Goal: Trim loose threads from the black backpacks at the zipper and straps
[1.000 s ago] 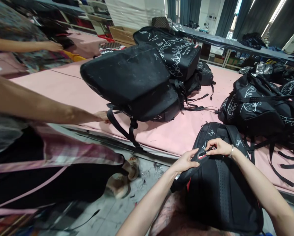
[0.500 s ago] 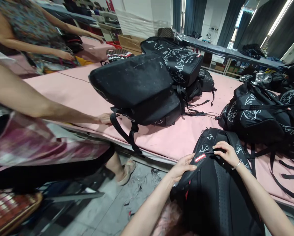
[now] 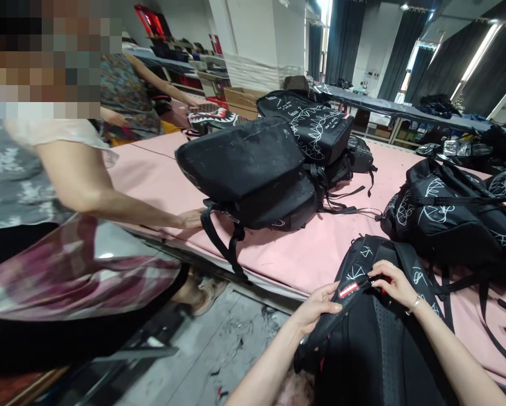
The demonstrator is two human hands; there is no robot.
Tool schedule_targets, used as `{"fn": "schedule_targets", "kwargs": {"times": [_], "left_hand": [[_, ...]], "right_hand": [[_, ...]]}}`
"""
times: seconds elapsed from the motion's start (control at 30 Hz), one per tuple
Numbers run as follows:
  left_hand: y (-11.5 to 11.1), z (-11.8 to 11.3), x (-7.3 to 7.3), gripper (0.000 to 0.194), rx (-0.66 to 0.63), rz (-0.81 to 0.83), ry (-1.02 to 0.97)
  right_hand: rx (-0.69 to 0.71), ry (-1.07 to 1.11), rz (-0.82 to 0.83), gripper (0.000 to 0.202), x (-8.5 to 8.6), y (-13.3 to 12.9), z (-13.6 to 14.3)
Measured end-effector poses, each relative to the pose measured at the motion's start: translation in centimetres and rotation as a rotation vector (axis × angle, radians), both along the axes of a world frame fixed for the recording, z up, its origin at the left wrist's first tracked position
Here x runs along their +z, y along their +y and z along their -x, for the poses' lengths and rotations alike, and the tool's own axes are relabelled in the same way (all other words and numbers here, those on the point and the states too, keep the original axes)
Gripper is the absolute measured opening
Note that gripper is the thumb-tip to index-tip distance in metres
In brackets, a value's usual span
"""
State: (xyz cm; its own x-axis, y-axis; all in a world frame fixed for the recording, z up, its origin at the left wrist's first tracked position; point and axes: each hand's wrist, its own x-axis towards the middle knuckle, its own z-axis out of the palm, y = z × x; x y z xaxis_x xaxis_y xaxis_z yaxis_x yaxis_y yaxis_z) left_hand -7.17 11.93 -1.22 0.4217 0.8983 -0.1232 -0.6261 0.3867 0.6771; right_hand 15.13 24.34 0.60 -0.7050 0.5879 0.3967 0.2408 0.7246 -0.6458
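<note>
A black backpack (image 3: 363, 344) with white scribble prints leans against the pink table's front edge, directly before me. My left hand (image 3: 316, 307) grips one of its padded shoulder straps (image 3: 335, 316), thumb on top, beside a small red label (image 3: 348, 290). At the strap's upper part, my right hand (image 3: 392, 282) is closed in a pinch on the strap. Something small and red shows under its fingers; what it is I cannot make out. A bracelet circles my right wrist.
Black backpacks lie stacked (image 3: 244, 169) mid-table, with more scribble-printed ones (image 3: 447, 208) at right, straps trailing. On the left, a co-worker's hand (image 3: 191, 219) rests at the pink table's (image 3: 278, 254) edge by a strap. Another person stands farther back. Scraps litter the floor (image 3: 219, 344).
My view has tilted up a little, so the scene sits lower. Both hands keep their hold on the strap. Red now shows beneath my right fingers. The near co-worker's hand stays by the stack.
</note>
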Motion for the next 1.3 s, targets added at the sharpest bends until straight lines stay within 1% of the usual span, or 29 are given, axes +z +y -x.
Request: {"fn": "schedule_targets", "kwargs": {"times": [0.37,0.63,0.77,0.9,1.03,1.1,1.17,1.2,1.23,1.3], "left_hand": [[0.1,-0.2,0.0,0.058,-0.008,0.021,0.013],[0.1,-0.8,0.5,0.054,0.041,-0.035,0.108],[0.0,-1.2,0.9,0.058,0.075,-0.056,0.165],[-0.1,-1.8,1.7,0.06,0.104,-0.096,0.201],[-0.3,-2.5,2.1,0.055,0.095,-0.13,0.235],[-0.5,-3.0,1.9,0.057,0.152,-0.118,0.266],[-0.7,-3.5,1.6,0.065,0.282,-0.103,0.313],[-0.8,-3.8,1.4,0.066,0.353,-0.105,0.348],[-0.9,-4.1,1.3,0.064,0.414,-0.117,0.393],[-0.9,-4.6,1.0,0.048,0.477,-0.153,0.511]], "right_hand": [[0.047,-0.03,-0.058,0.019,0.0,-0.2,0.5],[0.107,-0.063,-0.075,0.022,0.8,-1.2,1.2],[0.117,-0.092,-0.088,0.02,1.4,-1.9,1.4],[0.081,-0.109,-0.095,0.019,1.8,-2.9,1.3],[0.014,-0.092,-0.114,0.016,1.8,-4.2,1.0],[-0.061,-0.038,-0.085,0.013,1.6,-5.3,0.8],[-0.208,0.067,0.017,0.013,1.2,-6.5,0.5],[-0.3,0.129,0.099,0.014,0.9,-7.1,0.4],[-0.391,0.185,0.188,0.015,0.5,-7.8,0.3],[-0.528,0.264,0.333,0.019,-0.3,-9.0,0.2]]}}
